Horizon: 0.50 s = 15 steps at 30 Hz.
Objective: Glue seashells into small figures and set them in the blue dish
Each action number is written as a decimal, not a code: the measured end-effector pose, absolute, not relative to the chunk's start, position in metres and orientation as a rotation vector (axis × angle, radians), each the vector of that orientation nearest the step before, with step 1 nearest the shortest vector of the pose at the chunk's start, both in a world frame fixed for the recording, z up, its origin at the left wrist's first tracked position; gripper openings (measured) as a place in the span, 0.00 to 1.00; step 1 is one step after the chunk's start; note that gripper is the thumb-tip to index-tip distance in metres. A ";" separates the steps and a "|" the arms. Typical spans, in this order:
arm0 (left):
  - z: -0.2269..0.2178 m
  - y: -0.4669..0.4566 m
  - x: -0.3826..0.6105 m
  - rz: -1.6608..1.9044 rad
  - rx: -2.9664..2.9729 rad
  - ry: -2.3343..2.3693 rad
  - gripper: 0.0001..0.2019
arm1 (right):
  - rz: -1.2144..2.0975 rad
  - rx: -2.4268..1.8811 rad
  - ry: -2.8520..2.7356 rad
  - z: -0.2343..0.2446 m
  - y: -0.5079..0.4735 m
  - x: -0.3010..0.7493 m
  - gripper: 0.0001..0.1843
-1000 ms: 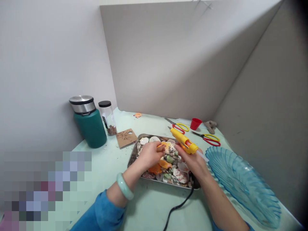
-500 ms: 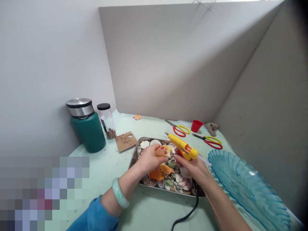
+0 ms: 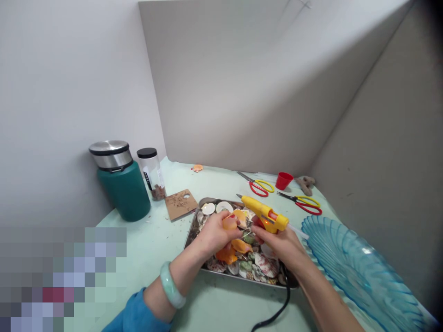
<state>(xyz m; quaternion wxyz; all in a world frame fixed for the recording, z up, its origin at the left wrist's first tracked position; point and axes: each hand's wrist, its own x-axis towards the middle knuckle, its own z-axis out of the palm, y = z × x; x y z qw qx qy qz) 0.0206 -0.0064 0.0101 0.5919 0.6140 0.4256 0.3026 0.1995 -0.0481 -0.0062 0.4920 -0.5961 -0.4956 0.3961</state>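
Observation:
My left hand (image 3: 216, 230) is closed around an orange shell (image 3: 230, 223) above the metal tray (image 3: 235, 276). A yellow hot glue gun (image 3: 265, 213) sits in my right hand (image 3: 282, 240), its nozzle pointing up and to the left. The thumb and fingertip of that hand also reach toward a thin pale strand between the two hands; I cannot tell whether they pinch it. Under both hands the tray is filled with mixed seashells (image 3: 266, 263), among them loose orange shells (image 3: 226, 253). A black cord (image 3: 285, 299) runs down from the glue gun.
A green flask (image 3: 124, 189), a clear jar (image 3: 152, 175) and a brown board (image 3: 180, 204) stand left. Two pairs of scissors (image 3: 306, 204), a red cup (image 3: 284, 180) and driftwood-like pieces (image 3: 306, 184) lie behind. A blue scalloped dish (image 3: 360, 272) fills the right side.
Both hands stay over the tray with the same holds. The orange shell in my left hand has shifted slightly down and turned a little. The camera view has moved slightly.

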 end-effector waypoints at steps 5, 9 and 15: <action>0.007 -0.005 0.019 0.735 1.216 0.851 0.12 | 0.973 -1.294 -0.938 -0.002 -0.046 0.198 0.20; 0.006 -0.003 0.019 0.722 1.092 0.740 0.11 | 1.034 -1.163 -0.798 -0.001 -0.045 0.198 0.21; 0.006 -0.009 0.025 0.761 1.089 0.718 0.12 | 1.116 -1.044 -0.743 0.005 -0.049 0.182 0.19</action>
